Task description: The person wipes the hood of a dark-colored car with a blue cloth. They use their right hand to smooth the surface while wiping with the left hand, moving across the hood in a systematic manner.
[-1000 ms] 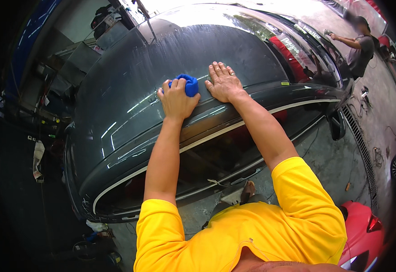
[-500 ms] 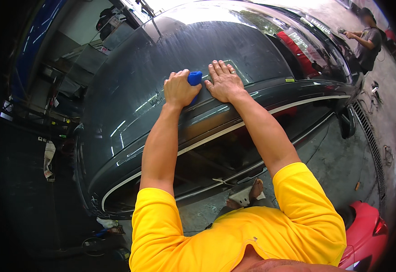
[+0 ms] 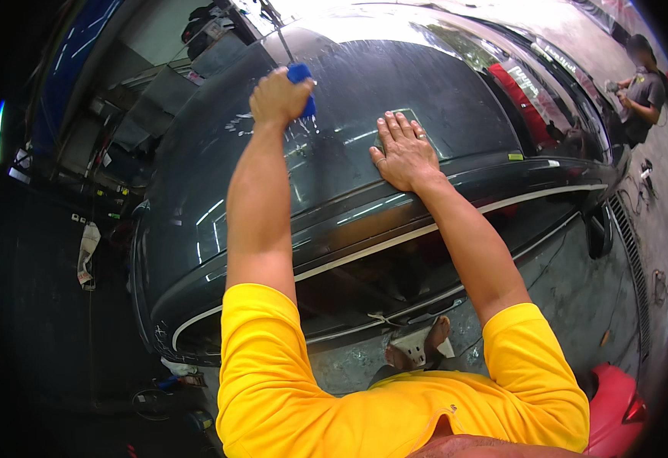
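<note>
My left hand (image 3: 280, 98) grips a soft blue wiping pad (image 3: 301, 90), possibly a sponge or folded cloth, and holds it against the dark car roof (image 3: 341, 160). Bright white streaks, like wet splashes or reflections, show on the roof around the pad. Lower and to the right, my right hand (image 3: 406, 156) lies flat on the roof near its side edge, fingers stretched out and slightly apart, holding nothing. A ring is on one of its fingers. The pad's underside is hidden.
Below me my feet stand on a pale step (image 3: 419, 347) beside the car's side windows. Another person (image 3: 641, 91) works at the far right with something in the hands. A red car (image 3: 615, 412) is at lower right; a floor grate (image 3: 630, 252) runs along the right. Shelving stands far left.
My left hand has pushed the blue pad away from me and leftward, farther onto the roof. My right hand still rests flat near the edge. The view has shifted slightly.
</note>
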Demonstrator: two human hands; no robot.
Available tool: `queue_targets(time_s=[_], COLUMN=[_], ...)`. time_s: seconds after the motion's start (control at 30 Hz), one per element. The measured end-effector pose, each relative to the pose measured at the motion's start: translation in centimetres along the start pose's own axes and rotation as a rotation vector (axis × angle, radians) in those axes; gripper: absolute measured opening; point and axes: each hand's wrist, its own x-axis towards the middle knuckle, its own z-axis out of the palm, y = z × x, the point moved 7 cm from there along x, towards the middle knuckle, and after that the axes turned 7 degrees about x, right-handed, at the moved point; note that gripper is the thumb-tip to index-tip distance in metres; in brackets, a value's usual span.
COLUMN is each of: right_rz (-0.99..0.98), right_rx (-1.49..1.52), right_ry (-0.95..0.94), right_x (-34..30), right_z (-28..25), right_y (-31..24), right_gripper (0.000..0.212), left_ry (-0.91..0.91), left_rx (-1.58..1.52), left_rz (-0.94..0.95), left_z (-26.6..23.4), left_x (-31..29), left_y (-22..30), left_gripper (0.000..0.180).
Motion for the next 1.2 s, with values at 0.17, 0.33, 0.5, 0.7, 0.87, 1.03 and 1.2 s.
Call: queue_targets(time_s=[0.17, 0.33, 0.5, 0.7, 0.87, 1.03, 1.2], right_rz=[0.004, -0.001, -0.038, -0.132, -0.005, 0.031, -0.344], right_rx=[-0.054, -0.036, -0.032, -0.052, 0.051, 0.059, 0.021], right_ry=[0.009, 0.014, 0.016, -0.115, -0.082, -0.094, -0.122], right_x=[-0.2, 0.2, 0.5, 3.5, 19.2, 24.7, 12.1], right_z=[0.6, 0.3, 0.3, 0.9, 1.4, 2.8, 4.1], right_y=[0.9, 0.1, 0.6, -0.9, -3.3, -7.1, -12.0], right_gripper=[0.071, 0.071, 0.072, 0.077, 0.083, 0.083, 0.079], left_ry=[-0.041, 0.030, 0.167, 0.193, 0.179, 0.216, 0.209], left_rx=[-0.077, -0.067, -0.152, -0.089, -0.106, -0.111, -0.061], left_rz=[-0.041, -0.029, -0.154, -0.282, -0.295, -0.248, -0.301], left_z=[0.1, 2.7, 3.4, 0.7, 1.3, 0.8, 1.0], left_x=[1.9, -1.3, -11.3, -26.0, -25.9, -25.2, -25.9], left_y=[0.2, -4.9, -16.7, -24.3, -22.2, -21.5, -21.9], left_gripper=[0.057, 0.052, 0.059, 0.070, 0.080, 0.072, 0.070])
